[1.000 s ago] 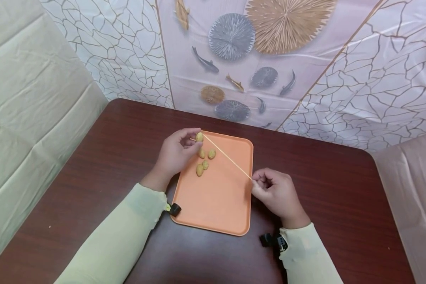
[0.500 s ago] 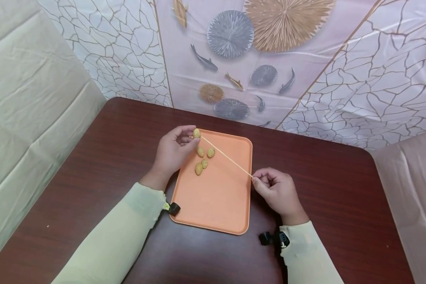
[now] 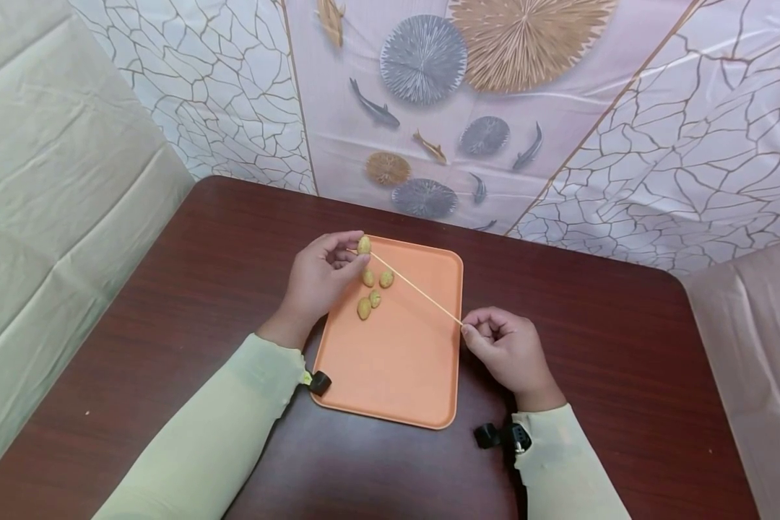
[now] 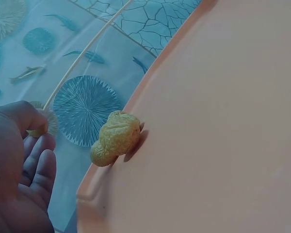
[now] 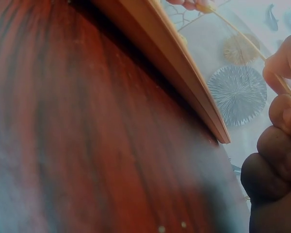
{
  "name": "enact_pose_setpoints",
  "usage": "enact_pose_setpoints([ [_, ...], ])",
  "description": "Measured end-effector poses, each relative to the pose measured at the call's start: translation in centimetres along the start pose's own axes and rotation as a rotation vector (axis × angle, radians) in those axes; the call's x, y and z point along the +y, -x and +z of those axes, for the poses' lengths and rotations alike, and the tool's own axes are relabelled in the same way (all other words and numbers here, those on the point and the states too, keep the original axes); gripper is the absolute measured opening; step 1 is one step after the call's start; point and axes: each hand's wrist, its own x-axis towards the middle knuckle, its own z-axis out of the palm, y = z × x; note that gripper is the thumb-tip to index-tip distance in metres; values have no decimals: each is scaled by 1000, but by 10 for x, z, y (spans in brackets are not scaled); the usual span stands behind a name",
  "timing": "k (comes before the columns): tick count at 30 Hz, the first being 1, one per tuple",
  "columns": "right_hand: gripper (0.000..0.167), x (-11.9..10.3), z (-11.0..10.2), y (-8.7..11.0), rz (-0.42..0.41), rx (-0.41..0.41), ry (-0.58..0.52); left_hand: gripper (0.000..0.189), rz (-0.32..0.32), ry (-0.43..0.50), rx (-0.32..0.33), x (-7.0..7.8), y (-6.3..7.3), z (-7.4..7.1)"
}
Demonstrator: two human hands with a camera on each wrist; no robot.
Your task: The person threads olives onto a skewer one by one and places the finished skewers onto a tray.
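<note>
Between the thumb and fingertips of my left hand (image 3: 315, 282) is a small, wrinkled yellow-green fruit (image 3: 364, 246), held above the far left corner of an orange tray (image 3: 396, 368). My right hand (image 3: 510, 354), beside the tray's right edge, pinches one end of a thin wooden skewer (image 3: 417, 288). The skewer slants across the tray, its far end meeting the held fruit. Several similar fruits (image 3: 364, 309) lie loose on the tray below the left hand; in the left wrist view these fruits (image 4: 120, 133) overlap. In the right wrist view the fingers (image 5: 271, 162) curl in beneath the skewer.
The tray lies on a dark reddish-brown table (image 3: 598, 347). A patterned cloth backdrop (image 3: 429, 123) rises behind the table's far edge, and plain pale cloth (image 3: 71, 180) hangs at the left. A small black wrist camera (image 3: 487, 435) sits below the right hand.
The left hand shifts slightly left with the fruit, then slightly back to the right along the skewer's line. The right hand stays nearly still; the loose fruits stay in place.
</note>
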Motion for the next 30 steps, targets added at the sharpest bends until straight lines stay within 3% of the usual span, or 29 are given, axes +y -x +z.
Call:
enact_pose_setpoints([
  [12,8,4,1,-2,35,-7,106,34,110,-185,15,1,2,4],
  [22,3,3,1,-1,35,-19,101,32,98,-247,-4,6,6,8],
  [30,5,2,1,-1,24,-15,97,31,81,-220,-21,14,11,13],
])
